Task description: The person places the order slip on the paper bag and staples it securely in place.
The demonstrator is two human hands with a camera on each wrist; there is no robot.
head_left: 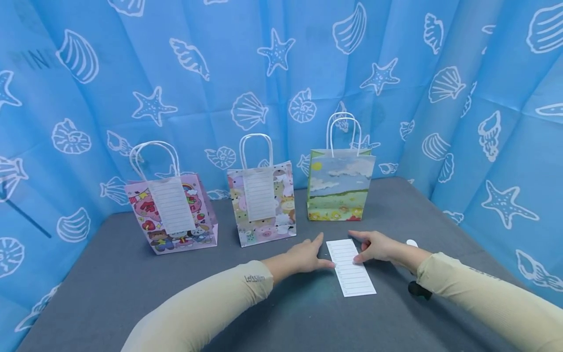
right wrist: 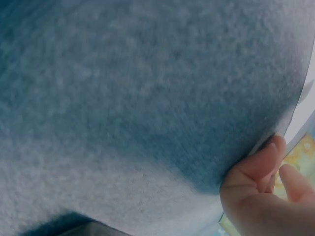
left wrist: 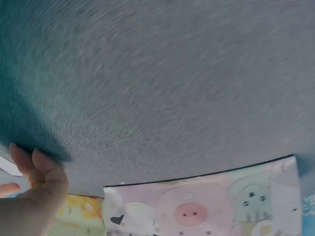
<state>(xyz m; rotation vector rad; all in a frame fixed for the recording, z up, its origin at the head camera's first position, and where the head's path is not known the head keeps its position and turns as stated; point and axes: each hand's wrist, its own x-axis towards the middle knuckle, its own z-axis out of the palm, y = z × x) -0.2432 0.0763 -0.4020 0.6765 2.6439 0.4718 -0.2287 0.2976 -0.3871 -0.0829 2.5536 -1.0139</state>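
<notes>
A white lined checklist slip (head_left: pixel 352 278) with small boxes down one side lies on the grey cloth-covered table. My left hand (head_left: pixel 306 255) is at its left edge, thumb tip reaching the paper and index finger stretched forward beside it. From the other side my right hand (head_left: pixel 376 246) rests its thumb on the slip's right edge, with the index finger extended past the top corner. The right wrist view shows that thumb (right wrist: pixel 258 164) low against the edge of the white paper (right wrist: pixel 299 115). Only a corner of the slip appears in the left wrist view.
Three paper gift bags stand along the back: a pink cartoon bag (head_left: pixel 204 208), an animal-print bag (head_left: pixel 285 195) and a landscape bag (head_left: pixel 338 188). The left two bear similar white slips. A small black object (head_left: pixel 419 290) lies by the right forearm. Behind hangs a blue shell-patterned curtain (head_left: pixel 281 78).
</notes>
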